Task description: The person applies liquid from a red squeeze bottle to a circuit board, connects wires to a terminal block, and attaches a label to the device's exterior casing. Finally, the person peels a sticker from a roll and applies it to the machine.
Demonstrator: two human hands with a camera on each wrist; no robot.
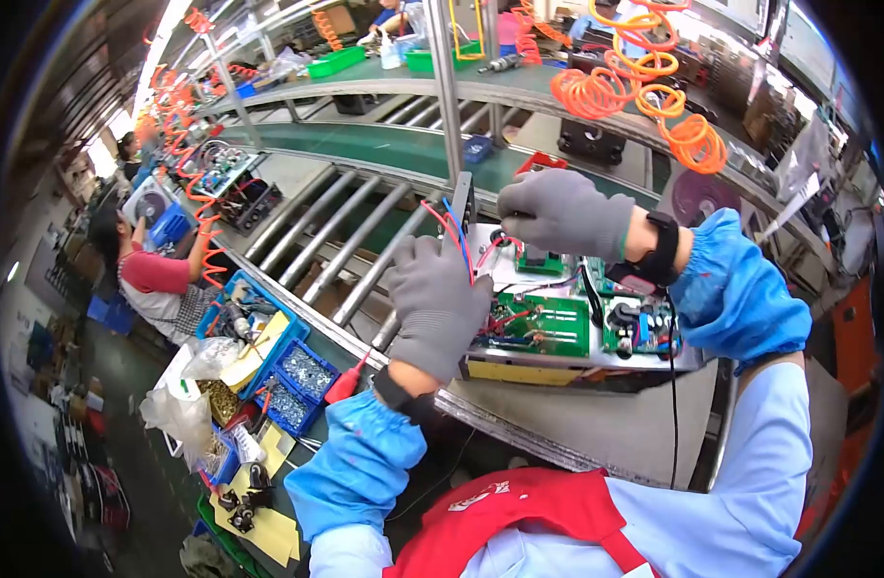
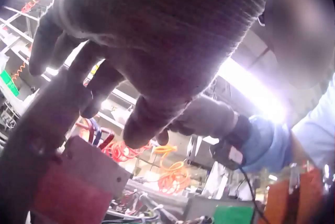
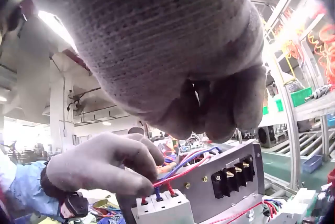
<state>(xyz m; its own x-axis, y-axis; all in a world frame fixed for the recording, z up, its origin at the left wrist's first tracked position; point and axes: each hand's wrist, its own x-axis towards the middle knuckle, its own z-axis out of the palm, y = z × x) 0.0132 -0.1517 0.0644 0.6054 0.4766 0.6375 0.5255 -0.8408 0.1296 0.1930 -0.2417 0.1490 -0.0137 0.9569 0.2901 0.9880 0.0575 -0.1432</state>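
Observation:
My left hand, in a grey knit glove, is beside red and blue wires at the left end of an electrical unit. In the right wrist view, its outstretched fingertips are right at a red wire, over a white block with wires in its top. My gloved right hand hovers over the unit's far side with bent fingers; I cannot tell whether they pinch anything. Under it stands a grey metal panel carrying a black terminal block. Green circuit boards lie along the unit's near side.
A roller conveyor runs off to the left. Blue bins of small screws and a red-handled tool are left of the unit. Orange coiled hoses hang above. Another person works farther left.

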